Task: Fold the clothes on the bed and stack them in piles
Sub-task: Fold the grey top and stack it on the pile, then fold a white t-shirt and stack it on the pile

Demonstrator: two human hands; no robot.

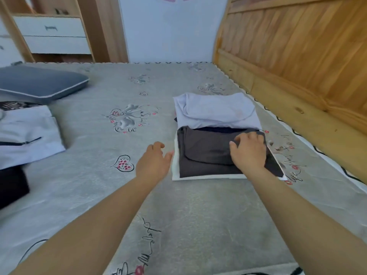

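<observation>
A folded dark grey garment (204, 149) lies on a white folded piece (198, 177) on the bed (178, 205), right of centre. Behind it sits a folded pale lilac garment (216, 112). My right hand (249, 150) rests on the right part of the grey garment, fingers bent over its top fold. My left hand (154, 162) hovers just left of the pile, fingers loosely extended toward its left edge, holding nothing. At the far left lie a white garment with a dark zip (27, 135) and a black garment (12, 185).
A grey-blue pillow (39, 82) lies at the back left. A wooden headboard (297, 56) runs along the right side. A wooden shelf with white drawers (51, 34) stands beyond the bed. Patterned grey sheet spreads between the piles.
</observation>
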